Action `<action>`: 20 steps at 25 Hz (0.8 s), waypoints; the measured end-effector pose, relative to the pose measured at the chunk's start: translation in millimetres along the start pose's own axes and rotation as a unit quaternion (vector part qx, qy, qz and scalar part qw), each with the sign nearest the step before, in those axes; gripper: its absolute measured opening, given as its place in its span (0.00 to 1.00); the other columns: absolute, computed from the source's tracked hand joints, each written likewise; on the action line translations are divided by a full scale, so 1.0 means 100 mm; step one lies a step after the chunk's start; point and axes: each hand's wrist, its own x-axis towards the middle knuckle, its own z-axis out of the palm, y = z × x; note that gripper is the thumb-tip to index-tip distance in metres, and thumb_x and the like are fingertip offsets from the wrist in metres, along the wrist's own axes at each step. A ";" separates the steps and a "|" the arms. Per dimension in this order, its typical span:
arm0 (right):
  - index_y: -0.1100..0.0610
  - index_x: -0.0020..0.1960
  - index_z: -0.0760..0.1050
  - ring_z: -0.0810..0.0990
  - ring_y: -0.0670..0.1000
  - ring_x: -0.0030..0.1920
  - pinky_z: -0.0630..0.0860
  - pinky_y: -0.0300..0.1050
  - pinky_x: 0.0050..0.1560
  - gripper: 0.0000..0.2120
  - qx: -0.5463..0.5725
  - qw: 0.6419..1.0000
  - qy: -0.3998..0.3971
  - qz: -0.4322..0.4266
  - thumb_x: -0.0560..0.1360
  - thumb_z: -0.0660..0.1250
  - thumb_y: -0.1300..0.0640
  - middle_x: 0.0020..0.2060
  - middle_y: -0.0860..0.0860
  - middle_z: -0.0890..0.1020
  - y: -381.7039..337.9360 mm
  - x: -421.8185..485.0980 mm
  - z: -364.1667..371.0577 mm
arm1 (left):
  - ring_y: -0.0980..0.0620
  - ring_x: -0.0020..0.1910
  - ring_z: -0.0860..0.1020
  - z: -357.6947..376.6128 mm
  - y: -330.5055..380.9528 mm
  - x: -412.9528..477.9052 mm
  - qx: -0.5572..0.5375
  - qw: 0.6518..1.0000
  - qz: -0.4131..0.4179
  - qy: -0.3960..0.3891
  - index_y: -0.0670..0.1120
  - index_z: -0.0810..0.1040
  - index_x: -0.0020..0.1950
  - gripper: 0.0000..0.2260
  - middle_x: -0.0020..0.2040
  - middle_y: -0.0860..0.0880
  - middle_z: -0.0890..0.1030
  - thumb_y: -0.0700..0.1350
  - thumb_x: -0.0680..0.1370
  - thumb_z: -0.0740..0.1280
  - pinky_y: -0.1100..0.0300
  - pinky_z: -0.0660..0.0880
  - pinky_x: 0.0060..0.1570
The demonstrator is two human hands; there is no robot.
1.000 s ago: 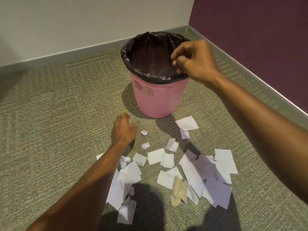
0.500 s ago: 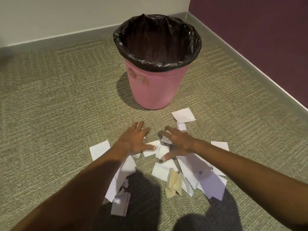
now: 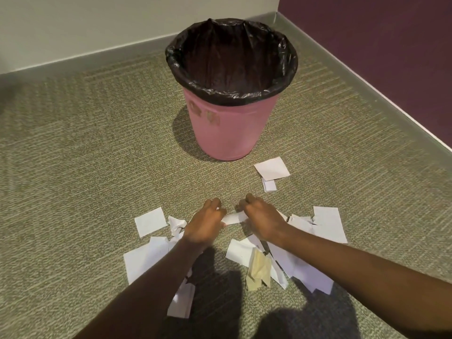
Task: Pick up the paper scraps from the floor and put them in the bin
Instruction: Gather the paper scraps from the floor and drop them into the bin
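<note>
A pink bin with a black liner stands on the carpet ahead of me. Several white paper scraps lie in front of it, among them a square piece at the left, a larger sheet at the right and a yellowish crumpled strip. My left hand and my right hand are down on the carpet side by side, fingers curled, both gripping gathered white scraps that show between them.
Two more white scraps lie near the bin's base on the right. A grey skirting runs along the purple wall at right and the pale wall behind. Green carpet spreads to the left.
My right hand came down from the bin's rim to the floor. Both hands first spread flat over the scraps, then curled and drew them together. The view moved closer to the bin.
</note>
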 end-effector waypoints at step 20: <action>0.69 0.53 0.80 0.86 0.56 0.45 0.84 0.49 0.45 0.14 0.458 0.853 0.251 0.016 0.70 0.76 0.64 0.45 0.60 0.85 0.09 0.23 -3.04 | 0.48 0.36 0.84 -3.29 0.25 0.25 -0.431 0.856 -0.054 0.281 0.36 0.82 0.49 0.09 0.48 0.41 0.83 0.36 0.70 0.75 0.57 0.83 0.36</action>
